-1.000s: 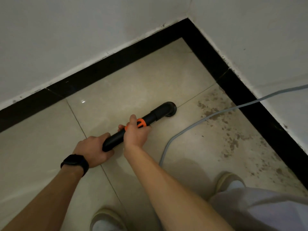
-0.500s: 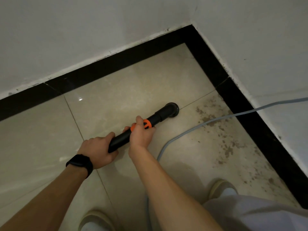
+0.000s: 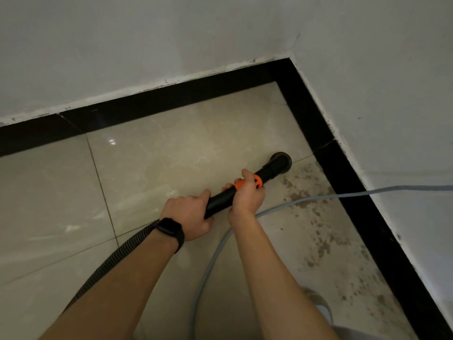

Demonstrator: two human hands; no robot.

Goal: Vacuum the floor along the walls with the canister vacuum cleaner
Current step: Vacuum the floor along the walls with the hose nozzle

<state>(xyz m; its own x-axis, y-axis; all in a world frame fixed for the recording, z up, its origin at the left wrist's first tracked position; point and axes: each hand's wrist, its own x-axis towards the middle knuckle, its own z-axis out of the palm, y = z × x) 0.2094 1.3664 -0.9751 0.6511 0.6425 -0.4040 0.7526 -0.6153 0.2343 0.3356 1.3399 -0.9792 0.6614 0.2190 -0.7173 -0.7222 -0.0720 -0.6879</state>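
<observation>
Running from lower left, ribbed hose (image 3: 115, 256) meets black wand (image 3: 221, 198). Left hand (image 3: 190, 217) and right hand (image 3: 247, 197) both wrap it tightly. Round nozzle (image 3: 281, 162) sits on tile just beside black skirting (image 3: 326, 133), stained floor (image 3: 318, 241) open at right.

Single head-worn wide-angle cam looks steeply down & fwd from standing height into a room corner (image 3: 290, 60); forearms enter from the bottom edge, floor tiles (image 3: 171, 153) fill mid-frame, walls bow across top & right.
</observation>
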